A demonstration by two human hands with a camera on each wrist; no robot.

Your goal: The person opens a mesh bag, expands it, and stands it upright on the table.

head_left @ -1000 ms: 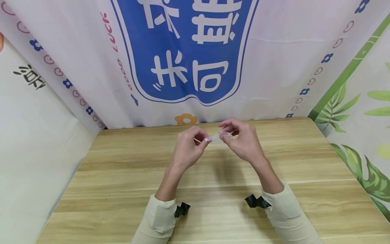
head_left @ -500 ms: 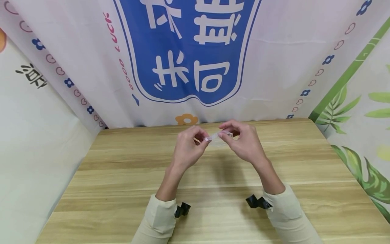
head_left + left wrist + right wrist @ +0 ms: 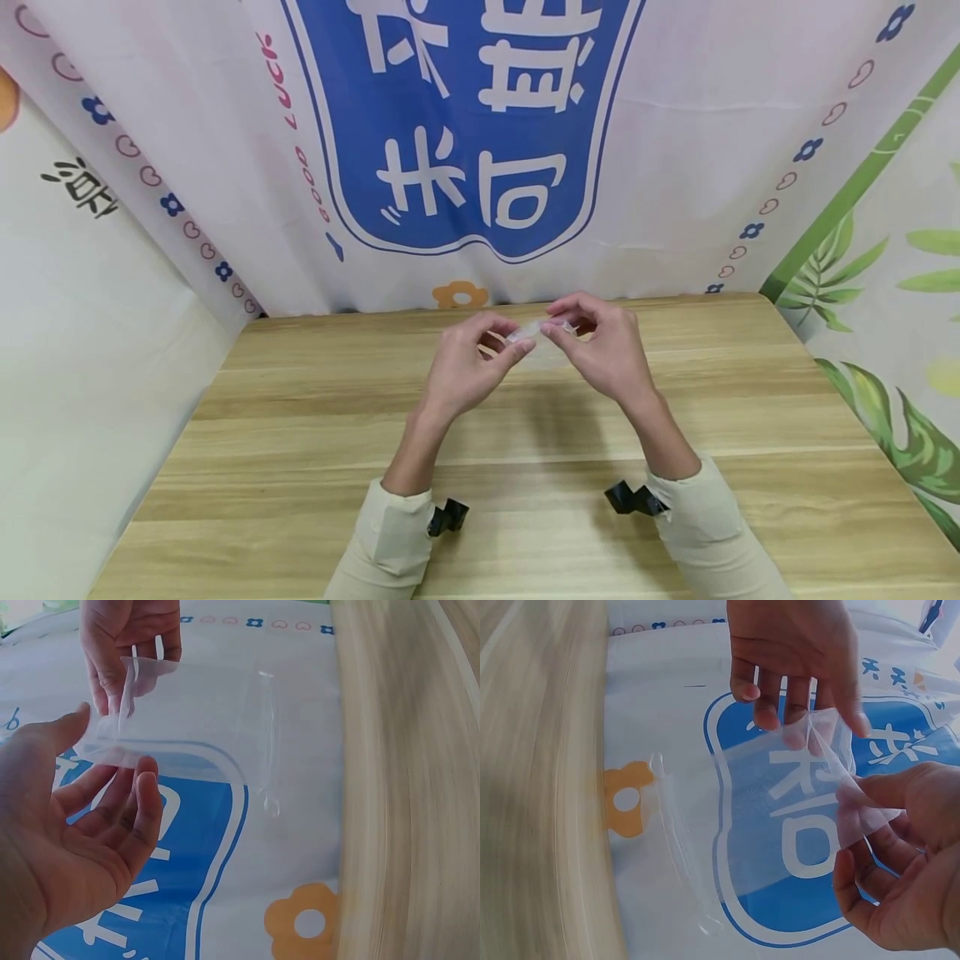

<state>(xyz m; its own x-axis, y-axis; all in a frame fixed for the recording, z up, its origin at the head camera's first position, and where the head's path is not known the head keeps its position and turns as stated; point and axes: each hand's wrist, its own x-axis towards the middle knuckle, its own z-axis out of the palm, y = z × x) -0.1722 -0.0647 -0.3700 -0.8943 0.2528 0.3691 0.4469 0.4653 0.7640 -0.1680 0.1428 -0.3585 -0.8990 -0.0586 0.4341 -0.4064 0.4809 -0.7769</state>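
Observation:
A clear plastic bag (image 3: 534, 329) is held up between both hands above the far part of the table. My right hand (image 3: 600, 346) pinches one side of its upper edge between thumb and fingers, which the right wrist view shows at the bag's (image 3: 780, 802) near corner. The left hand (image 3: 474, 358) is at the opposite side of that edge. In the left wrist view its fingers touch the bag (image 3: 202, 712) from below, while the thumb stands apart from them. The bag's body hangs down flat and see-through, ending in a thicker, shiny strip (image 3: 681, 847).
The wooden table (image 3: 300, 433) spreads beneath the hands. A white curtain (image 3: 675, 167) with a blue printed panel hangs along its back edge. Leaf-patterned cloth (image 3: 847, 267) is at the right, and a pale wall (image 3: 90, 333) at the left. Black wrist mounts (image 3: 633, 497) sit on both sleeves.
My left thumb has straightened and slid toward the right hand, off its earlier pinch on the bag's corner. The right hand has shifted slightly and keeps its pinch.

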